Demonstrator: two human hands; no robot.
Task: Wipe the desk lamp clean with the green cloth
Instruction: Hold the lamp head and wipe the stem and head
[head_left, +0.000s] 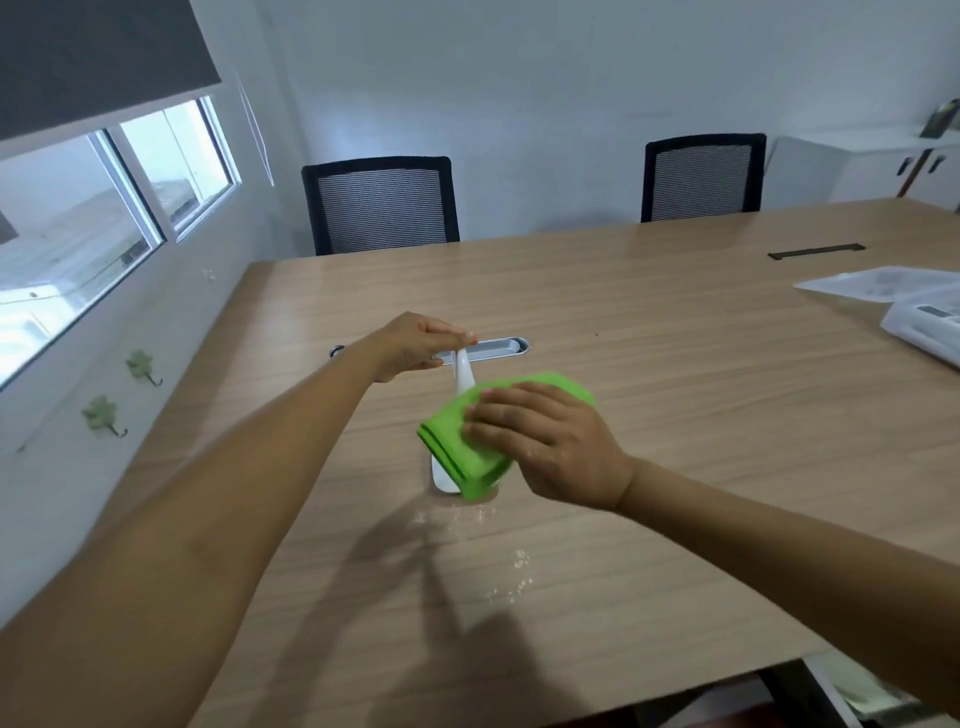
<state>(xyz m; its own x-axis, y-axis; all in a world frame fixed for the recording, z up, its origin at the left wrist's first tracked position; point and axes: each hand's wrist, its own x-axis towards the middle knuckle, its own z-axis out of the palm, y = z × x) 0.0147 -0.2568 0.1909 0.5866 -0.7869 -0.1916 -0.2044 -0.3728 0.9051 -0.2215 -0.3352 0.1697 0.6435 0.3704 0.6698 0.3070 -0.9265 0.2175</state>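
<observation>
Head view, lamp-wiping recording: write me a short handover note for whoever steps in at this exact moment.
Left hand: pinching the top of the white desk lamp, steadying it.
Right hand: pressing the folded green cloth flat against the lamp's lower part and base.
Lamp stands on the wooden table, its head folded out level behind the left hand.
Done: cloth is in contact with the lower stem; how much is already clean cannot be told.
Left: wipe the upper stem and the lamp head. White specks lie on the table nearby.
</observation>
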